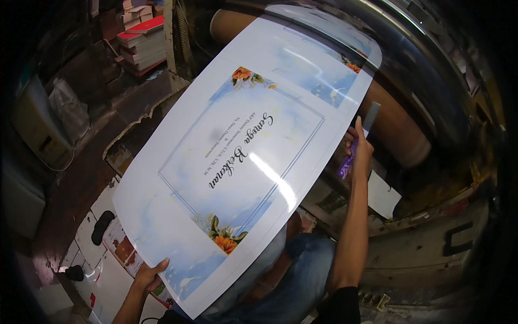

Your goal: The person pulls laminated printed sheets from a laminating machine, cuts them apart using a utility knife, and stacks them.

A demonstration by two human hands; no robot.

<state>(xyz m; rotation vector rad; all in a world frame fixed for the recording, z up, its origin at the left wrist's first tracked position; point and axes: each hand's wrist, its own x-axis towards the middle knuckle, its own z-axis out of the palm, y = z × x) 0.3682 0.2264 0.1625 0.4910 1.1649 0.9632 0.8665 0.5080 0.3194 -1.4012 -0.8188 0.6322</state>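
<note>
A long glossy printed sheet (243, 162) stretches diagonally before me, with pale blue patterns, orange flowers and dark script. At its lower left corner my left hand (147, 276) grips the edge, thumb on top and fingers beneath. The far end of the sheet curves around a dark shiny roller (431, 40). Beside the sheet's right edge, my right hand (360, 150) is closed around a purple-handled cutter knife (346, 162), its broad grey blade pointing up and away. Whether this hand also touches the sheet I cannot tell.
Below the roller lies a brown cardboard-coloured roll (402, 129). Worn machine panels (421, 248) stand at the right. Red-covered stacks (143, 46) sit at the far left, and black sandals (102, 228) lie on the tiled floor. My legs in jeans (302, 275) are under the sheet.
</note>
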